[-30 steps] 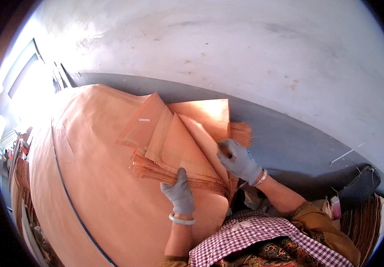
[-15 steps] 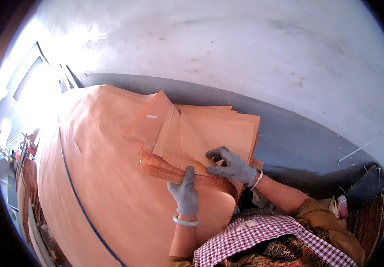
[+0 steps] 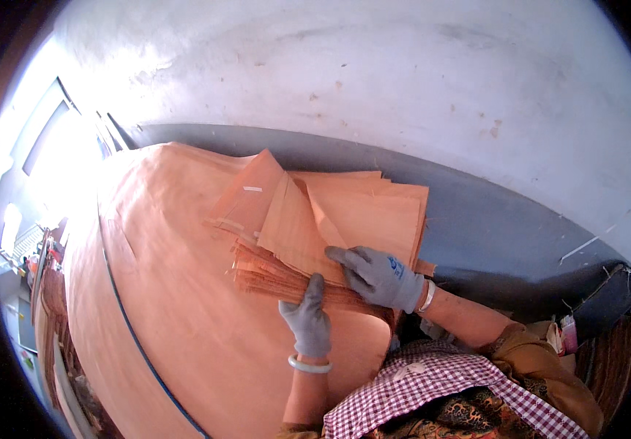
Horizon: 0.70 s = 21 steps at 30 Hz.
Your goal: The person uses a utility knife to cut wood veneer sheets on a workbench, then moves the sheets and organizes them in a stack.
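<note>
- Veneer sheets, thin and orange-brown, stacked in a loose pile just above frame centre, resting on a much larger orange sheet that fills the left and lower middle.
- Left hand, grey-gloved, fingers pressed flat against the front edge of the pile; not closed around anything.
- Right hand, grey-gloved, spread open on the top sheet, palm down, holding it in place.
- Risk of splitting or cracking: top sheets already curling and lifted at the upper left of the pile, likely brittle if bent further.
- Risk of the pile fanning out or sliding toward the grey wall band, edges looking uneven.
- Desk under the large sheet fully covered, so no telling its edge.
- Number of sheets hard to count; lower layers hidden.
- Far left of frame washed out by window glare.
</note>
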Available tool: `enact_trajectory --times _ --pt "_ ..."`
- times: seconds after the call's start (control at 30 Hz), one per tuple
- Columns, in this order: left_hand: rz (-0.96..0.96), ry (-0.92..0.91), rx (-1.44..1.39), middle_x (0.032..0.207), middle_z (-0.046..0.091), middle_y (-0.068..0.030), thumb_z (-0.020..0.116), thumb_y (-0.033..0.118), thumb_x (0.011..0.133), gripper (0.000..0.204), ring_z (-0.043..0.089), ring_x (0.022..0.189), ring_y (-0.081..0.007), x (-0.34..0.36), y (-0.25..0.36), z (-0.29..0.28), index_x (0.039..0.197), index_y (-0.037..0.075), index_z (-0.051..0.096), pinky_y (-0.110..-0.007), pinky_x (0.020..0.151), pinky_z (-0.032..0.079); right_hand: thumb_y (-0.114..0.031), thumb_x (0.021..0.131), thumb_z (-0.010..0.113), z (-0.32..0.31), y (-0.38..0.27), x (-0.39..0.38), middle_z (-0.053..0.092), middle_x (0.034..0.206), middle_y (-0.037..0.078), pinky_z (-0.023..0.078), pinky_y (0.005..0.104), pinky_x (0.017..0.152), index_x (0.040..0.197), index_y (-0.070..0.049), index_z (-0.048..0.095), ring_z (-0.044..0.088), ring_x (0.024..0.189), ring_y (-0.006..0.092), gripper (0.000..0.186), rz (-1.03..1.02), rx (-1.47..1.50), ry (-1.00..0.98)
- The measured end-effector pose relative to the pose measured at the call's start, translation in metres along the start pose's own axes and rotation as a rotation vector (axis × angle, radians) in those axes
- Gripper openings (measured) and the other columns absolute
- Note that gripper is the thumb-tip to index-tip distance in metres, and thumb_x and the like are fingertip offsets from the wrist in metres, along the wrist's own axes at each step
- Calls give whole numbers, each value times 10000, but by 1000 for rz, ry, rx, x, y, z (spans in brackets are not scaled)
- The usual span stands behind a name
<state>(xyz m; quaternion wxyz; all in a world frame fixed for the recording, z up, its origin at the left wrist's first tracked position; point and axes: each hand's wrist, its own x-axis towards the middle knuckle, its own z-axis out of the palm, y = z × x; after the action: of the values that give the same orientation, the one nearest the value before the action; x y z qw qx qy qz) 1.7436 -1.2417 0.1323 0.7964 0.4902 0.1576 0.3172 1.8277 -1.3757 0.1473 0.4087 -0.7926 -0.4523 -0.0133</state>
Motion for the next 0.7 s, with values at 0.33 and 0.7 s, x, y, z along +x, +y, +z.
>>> enact_trajectory --times 0.33,0.7 --pt "-2 11 -3 894 598 -2 647 5 837 153 554 789 -91 0 0 5 975 16 583 -249 690 456 -137 827 600 -6 7 3 567 1049 194 492 401 788 1191 -63 513 590 906 327 381 100 80 163" --pt "-15 -43 35 935 610 -12 629 -22 846 145 560 833 -83 1 12 6 981 0 581 -238 725 453 -355 749 740 6 19 12 530 1087 156 447 385 859 1169 -49 546 537 1001 305 555 98 137 65"
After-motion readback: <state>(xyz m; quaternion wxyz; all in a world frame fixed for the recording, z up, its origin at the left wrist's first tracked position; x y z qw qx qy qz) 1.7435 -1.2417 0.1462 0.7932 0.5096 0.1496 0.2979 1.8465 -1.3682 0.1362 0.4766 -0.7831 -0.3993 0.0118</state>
